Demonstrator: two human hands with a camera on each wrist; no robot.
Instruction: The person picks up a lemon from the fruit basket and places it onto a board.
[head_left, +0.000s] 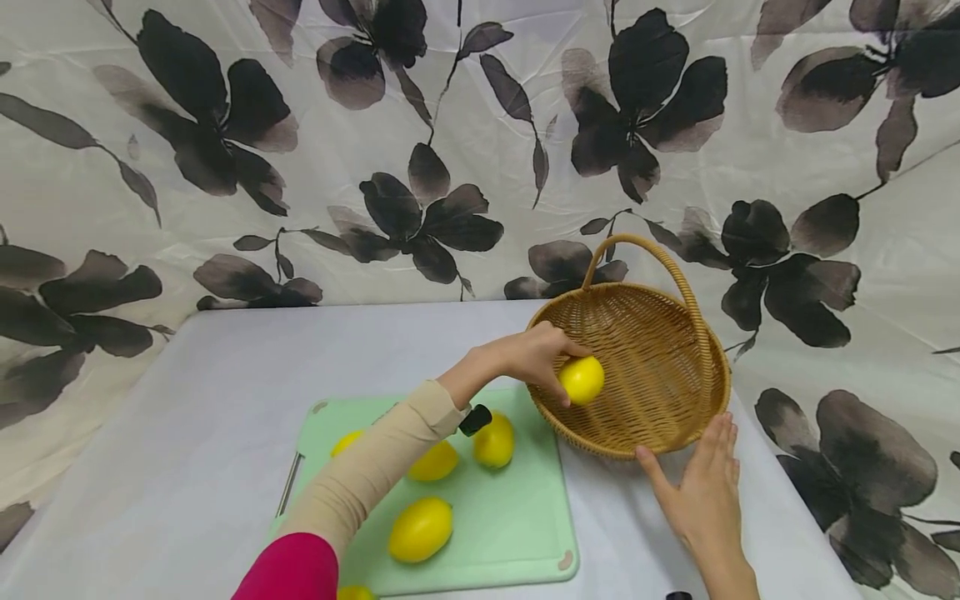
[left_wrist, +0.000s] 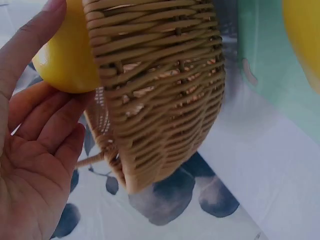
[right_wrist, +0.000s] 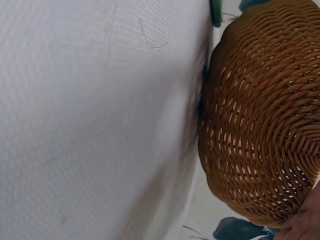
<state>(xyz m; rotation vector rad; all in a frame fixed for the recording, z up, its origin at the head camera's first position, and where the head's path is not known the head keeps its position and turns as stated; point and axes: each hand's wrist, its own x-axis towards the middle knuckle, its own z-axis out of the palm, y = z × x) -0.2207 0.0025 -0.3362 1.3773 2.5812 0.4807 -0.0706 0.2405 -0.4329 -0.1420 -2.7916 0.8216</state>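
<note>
My left hand [head_left: 536,354] holds a yellow lemon [head_left: 582,380] at the left rim of a wicker basket [head_left: 637,367]. In the left wrist view, thumb and fingers lie around the lemon [left_wrist: 70,55], beside the basket's woven side [left_wrist: 165,80]. At the basket's front right, my right hand [head_left: 708,500] rests its fairly straight fingers and spread thumb against the outside. The basket leans, and its woven base [right_wrist: 280,135] shows in the right wrist view, with part of the right hand [right_wrist: 302,222] at the corner.
Several lemons lie on a green cutting board [head_left: 510,533], including one lemon [head_left: 421,530] near its front and another lemon [head_left: 494,440] near the left sleeve. White cloth [head_left: 202,400] covers the table. Behind it hangs a floral curtain [head_left: 465,100]. The basket's arched handle [head_left: 648,242] stands at the back.
</note>
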